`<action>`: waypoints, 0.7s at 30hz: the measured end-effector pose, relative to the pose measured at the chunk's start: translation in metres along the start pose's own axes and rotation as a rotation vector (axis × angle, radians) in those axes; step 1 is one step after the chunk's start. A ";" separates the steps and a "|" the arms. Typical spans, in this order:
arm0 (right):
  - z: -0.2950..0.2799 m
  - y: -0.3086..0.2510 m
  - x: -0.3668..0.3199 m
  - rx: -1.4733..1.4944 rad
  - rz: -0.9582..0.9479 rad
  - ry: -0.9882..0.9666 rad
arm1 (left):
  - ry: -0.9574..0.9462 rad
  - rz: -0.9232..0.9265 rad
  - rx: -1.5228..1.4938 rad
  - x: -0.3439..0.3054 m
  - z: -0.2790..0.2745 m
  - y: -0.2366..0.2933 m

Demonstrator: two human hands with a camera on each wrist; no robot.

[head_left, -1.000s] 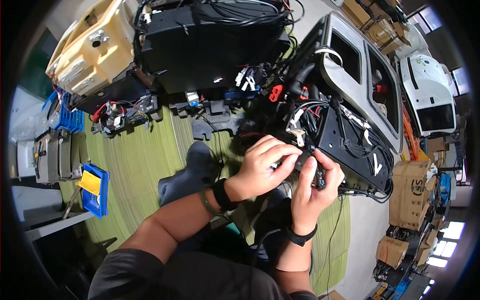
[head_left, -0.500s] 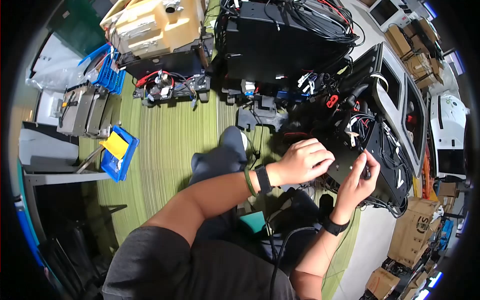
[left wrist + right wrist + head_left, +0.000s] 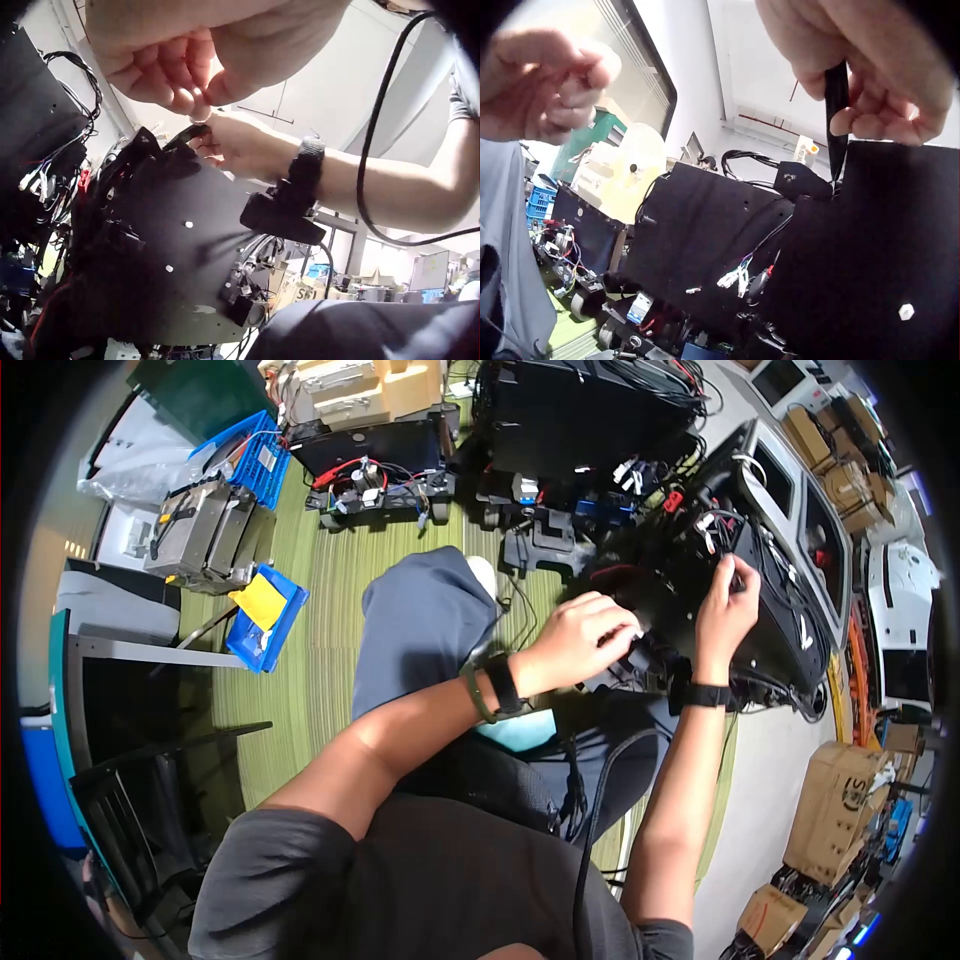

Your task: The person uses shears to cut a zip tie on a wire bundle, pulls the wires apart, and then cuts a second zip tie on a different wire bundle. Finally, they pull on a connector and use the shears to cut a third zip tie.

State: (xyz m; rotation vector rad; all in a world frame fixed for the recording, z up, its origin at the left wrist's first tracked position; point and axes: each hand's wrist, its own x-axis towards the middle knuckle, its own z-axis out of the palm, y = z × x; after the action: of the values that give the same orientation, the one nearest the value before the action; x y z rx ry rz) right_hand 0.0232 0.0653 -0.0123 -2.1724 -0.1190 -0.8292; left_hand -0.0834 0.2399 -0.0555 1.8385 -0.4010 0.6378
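My right hand (image 3: 728, 610) is raised at the upper edge of a black metal panel (image 3: 187, 247). Its thumb and fingers pinch a slim black tapered tool (image 3: 836, 112), whose narrow tip points down at the panel's edge in the right wrist view. The rest of the tool is hidden in the hand. To the left, in front of the panel, hovers my left hand (image 3: 575, 643), fingers curled and fingertips meeting the thumb. Nothing distinct shows between them in the left wrist view. White connectors (image 3: 708, 535) and black cables lie just beyond the right hand.
A grey frame (image 3: 795, 510) stands behind the black unit at the right. Another large black box (image 3: 590, 420) with wire bundles is ahead. A blue tray (image 3: 265, 625) with a yellow piece sits at left. Cardboard boxes (image 3: 835, 810) line the far right.
The head view has shifted. My right hand has moved forward and up to the panel's upper edge with the black tool. My left hand has drawn away from it, fingers still curled.
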 end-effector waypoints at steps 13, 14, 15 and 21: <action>0.009 0.011 -0.005 -0.012 -0.045 0.071 | -0.039 -0.057 0.067 -0.013 -0.030 0.012; 0.009 0.011 -0.006 -0.003 -0.032 0.064 | -0.030 -0.081 0.057 -0.016 -0.028 0.012; 0.009 0.011 -0.006 0.003 -0.047 0.073 | -0.035 -0.102 0.062 -0.019 -0.025 0.011; 0.010 0.006 -0.007 -0.008 -0.051 0.088 | -0.059 -0.046 0.078 -0.037 0.002 0.014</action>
State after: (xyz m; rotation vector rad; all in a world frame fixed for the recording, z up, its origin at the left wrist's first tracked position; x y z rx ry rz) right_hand 0.0249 0.0699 -0.0256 -2.1444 -0.1276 -0.9538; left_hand -0.1200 0.2319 -0.0675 1.9384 -0.3765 0.5762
